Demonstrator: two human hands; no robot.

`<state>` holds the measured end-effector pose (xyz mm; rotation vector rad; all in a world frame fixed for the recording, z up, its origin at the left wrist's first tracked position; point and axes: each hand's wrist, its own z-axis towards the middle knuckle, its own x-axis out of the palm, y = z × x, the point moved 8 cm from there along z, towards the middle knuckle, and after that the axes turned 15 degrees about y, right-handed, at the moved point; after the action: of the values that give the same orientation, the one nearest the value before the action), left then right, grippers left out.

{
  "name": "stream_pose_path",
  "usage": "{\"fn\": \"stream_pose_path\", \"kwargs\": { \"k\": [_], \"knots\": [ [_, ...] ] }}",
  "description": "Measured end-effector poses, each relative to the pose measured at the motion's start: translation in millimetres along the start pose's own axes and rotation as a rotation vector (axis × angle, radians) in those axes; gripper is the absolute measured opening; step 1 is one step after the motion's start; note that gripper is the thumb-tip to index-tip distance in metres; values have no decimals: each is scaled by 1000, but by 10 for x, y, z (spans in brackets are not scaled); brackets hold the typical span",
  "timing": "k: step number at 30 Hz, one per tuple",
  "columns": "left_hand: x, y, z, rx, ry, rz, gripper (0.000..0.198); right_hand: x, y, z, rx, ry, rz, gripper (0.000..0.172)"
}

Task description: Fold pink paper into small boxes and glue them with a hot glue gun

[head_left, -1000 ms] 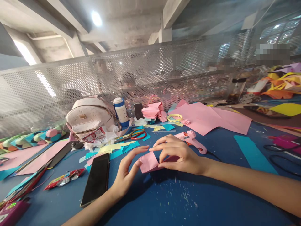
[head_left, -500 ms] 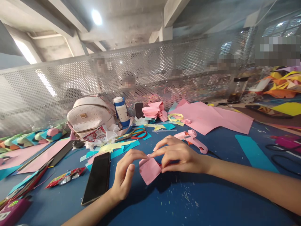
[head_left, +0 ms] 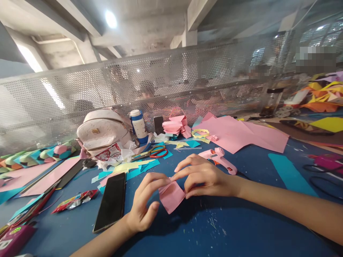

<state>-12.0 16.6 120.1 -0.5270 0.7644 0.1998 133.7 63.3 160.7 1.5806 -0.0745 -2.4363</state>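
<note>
A small folded square of pink paper (head_left: 172, 197) is between my hands, just above the blue tabletop, its lower corner pointing toward me. My right hand (head_left: 205, 177) pinches its right corner between thumb and bent fingers, while the index fingertip reaches the top edge. From the other side, my left hand (head_left: 146, 201) arches over, fingertips touching the paper's upper left edge. The left thumb stands well apart from those fingers. Behind my right hand lies a pink glue gun (head_left: 218, 159), partly covered by that hand.
A black phone (head_left: 111, 201) lies left of my left hand. Scissors (head_left: 151, 152) and paper scraps (head_left: 139, 167) lie farther back. A backpack (head_left: 103, 130), a bottle (head_left: 138, 126) and pink sheets (head_left: 235, 134) stand or lie along the perforated metal screen (head_left: 166, 85). People show beyond it.
My left thumb has moved away from its fingers, to the right and slightly down. The pink paper has tilted a little, its lower corner shifting downward. My right hand has barely moved.
</note>
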Motion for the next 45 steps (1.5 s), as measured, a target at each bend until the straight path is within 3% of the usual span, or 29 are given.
{"fn": "stream_pose_path", "kwargs": {
  "k": [7,20,26,33,36,45],
  "knots": [
    [126,-79,20,56,154,233,52,-7,3,-13,4,-16,28,24],
    [102,-108,51,79,154,286,53,14,-10,-21,25,-5,37,19],
    [108,-113,18,54,139,291,51,10,-20,-25,15,-26,47,19],
    [16,157,-71,-137,-152,-113,53,40,-91,-41,100,-107,155,9],
    [94,210,-68,-182,-129,-159,62,57,-118,-62,159,-140,175,8],
    [147,56,-30,-114,-33,56,35,36,-151,-91,228,-187,195,8]
  ]
}}
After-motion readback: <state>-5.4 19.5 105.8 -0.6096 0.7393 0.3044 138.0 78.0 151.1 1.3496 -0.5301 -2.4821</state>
